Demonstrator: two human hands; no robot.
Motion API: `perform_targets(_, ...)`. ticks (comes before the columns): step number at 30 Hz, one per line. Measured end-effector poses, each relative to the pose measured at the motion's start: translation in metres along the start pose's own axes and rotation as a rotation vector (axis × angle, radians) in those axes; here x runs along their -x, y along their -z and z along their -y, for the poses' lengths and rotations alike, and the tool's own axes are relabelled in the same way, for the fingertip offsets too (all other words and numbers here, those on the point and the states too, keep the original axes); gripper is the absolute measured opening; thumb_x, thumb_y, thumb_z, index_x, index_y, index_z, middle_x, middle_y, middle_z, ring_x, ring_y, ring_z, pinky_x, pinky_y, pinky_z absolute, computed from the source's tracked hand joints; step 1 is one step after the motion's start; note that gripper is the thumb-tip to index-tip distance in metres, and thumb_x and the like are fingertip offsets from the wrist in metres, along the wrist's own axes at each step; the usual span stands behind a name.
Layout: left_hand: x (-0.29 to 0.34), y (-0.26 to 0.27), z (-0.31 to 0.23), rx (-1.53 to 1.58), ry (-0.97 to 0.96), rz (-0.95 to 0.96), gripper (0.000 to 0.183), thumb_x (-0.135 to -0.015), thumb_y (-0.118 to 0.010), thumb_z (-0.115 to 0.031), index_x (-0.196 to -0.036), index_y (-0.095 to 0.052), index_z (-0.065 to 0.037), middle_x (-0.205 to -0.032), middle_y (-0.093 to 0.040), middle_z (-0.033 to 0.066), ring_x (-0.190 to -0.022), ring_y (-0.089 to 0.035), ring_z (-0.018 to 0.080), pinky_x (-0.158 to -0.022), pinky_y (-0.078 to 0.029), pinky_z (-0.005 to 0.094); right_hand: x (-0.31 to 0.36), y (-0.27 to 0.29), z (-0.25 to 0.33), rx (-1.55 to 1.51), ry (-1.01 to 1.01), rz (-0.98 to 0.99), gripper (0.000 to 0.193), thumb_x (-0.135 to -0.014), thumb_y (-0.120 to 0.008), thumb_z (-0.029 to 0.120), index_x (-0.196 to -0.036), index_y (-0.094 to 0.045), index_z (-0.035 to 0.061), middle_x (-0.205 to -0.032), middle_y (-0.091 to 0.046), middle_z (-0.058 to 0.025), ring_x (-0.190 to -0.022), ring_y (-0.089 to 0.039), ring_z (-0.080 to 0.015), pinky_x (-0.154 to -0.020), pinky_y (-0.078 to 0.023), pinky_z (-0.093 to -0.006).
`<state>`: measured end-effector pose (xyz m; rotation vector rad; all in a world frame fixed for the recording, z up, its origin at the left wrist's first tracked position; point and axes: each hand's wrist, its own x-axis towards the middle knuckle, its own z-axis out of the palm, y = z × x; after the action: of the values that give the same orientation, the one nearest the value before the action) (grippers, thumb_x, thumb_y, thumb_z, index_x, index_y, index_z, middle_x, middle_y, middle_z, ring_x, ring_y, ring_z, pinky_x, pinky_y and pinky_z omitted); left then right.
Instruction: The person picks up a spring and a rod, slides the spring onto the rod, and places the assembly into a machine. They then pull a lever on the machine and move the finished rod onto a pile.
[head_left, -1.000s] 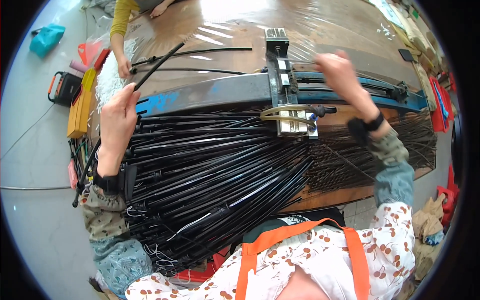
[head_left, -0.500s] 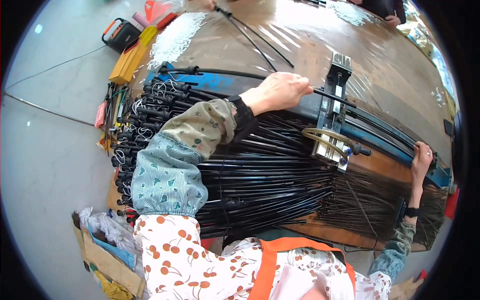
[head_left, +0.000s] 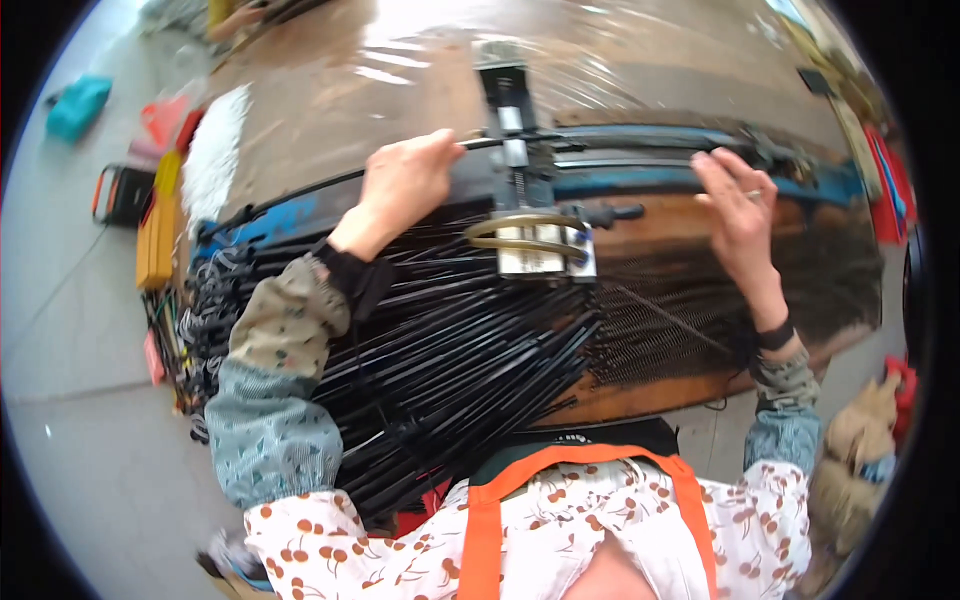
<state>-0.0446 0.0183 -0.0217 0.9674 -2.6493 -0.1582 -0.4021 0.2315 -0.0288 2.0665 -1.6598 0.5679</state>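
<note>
My left hand (head_left: 410, 185) is closed around a thin black rod (head_left: 480, 143), left of an upright metal clamping fixture (head_left: 518, 185). The rod's end runs rightward into the fixture. On the fixture's near side are a curved tan hose (head_left: 500, 240) and a black knob-ended fitting (head_left: 605, 214). My right hand (head_left: 738, 205) hovers beyond the fixture, fingers apart and holding nothing, close to the dark spring-like lengths along the blue rail (head_left: 650, 180). Beneath both arms lies a large bundle of black rods (head_left: 450, 330), their thick ends with white cords at the left.
Many thin coiled springs (head_left: 660, 330) cover the brown board at the right. A pile of small white pieces (head_left: 215, 155) lies on the table's far left. Beyond it stand a yellow box (head_left: 157, 235) and a black case with an orange handle (head_left: 122, 195) on the floor.
My view has turned right, so the fixture appears further left. My right hand has come off the rail's right end and opened. My left hand stays closed on the rod.
</note>
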Motion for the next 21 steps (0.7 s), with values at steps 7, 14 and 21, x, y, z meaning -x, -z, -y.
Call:
perform_targets(7, -0.009, 0.001, -0.010, -0.020, 0.048, 0.060, 0.024, -0.100, -0.053, -0.030, -0.090, -0.058, -0.009, -0.078, -0.066, 0.0190, -0.080, -0.065, 0.0424, -0.069, -0.049, 0.0515, 0.009, 0.002, 0.035, -0.206, -0.033, 0.026, 0.033, -0.093, -0.065, 0.025, -0.120, -0.068, 0.0047, -0.091, -0.070, -0.0030, -0.091, -0.063, -0.0221, -0.086, -0.037, -0.0354)
perform_targets(14, 0.000, 0.000, -0.009, -0.023, 0.023, 0.015, 0.025, -0.100, -0.054, -0.031, -0.089, -0.056, -0.009, -0.080, -0.066, 0.0174, -0.080, -0.064, 0.0411, -0.067, -0.048, 0.0497, -0.006, -0.032, 0.060, -0.502, -0.085, 0.070, 0.025, -0.092, -0.066, 0.017, -0.111, -0.066, 0.0012, -0.087, -0.064, -0.0088, -0.088, -0.060, -0.0267, -0.079, -0.039, -0.0370)
perform_targets(21, -0.006, -0.014, -0.006, -0.046, -0.122, -0.193, 0.010, -0.095, -0.058, -0.014, -0.087, -0.057, -0.008, -0.075, -0.064, 0.0174, -0.072, -0.064, 0.0410, -0.060, -0.048, 0.0499, -0.007, -0.049, 0.034, -0.878, -0.135, 0.133, 0.023, -0.092, -0.067, 0.010, -0.113, -0.063, 0.0008, -0.091, -0.063, -0.0172, -0.083, -0.062, -0.0296, -0.074, -0.050, -0.0380)
